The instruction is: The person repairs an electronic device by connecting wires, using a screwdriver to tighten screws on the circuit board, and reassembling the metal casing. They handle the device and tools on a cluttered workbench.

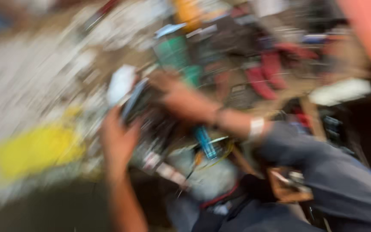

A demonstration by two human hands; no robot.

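Holding a flat dark object [135, 102] between both hands is about all this heavily motion-smeared view allows me to log. Reading left to right:

- At 9 o'clock of the hands, a bright yellow patch [37, 148] lies on the pale, cluttered bench [18, 81]; its kind cannot be told.
- Left hand [117, 139], coming up from 6 o'clock, is curled around the lower end of the dark object; the fingers are closed on it, as far as the blur shows.
- The dark object sits near frame centre, tilted, with a white piece [121, 83] at its upper end; whether the two are joined cannot be told.
- Right hand [165, 82], reaching in from 3 o'clock, meets the object's upper end; grip is unclear, so I cannot tell whether it clamps or only touches. A dark band and a white band show at that wrist [256, 127].
- At 12 o'clock, a green container [173, 53]; at 2 o'clock, red items [265, 75] among clutter.

Judged progress: the object is off the bench and in hand; nothing shows any further step done on it.
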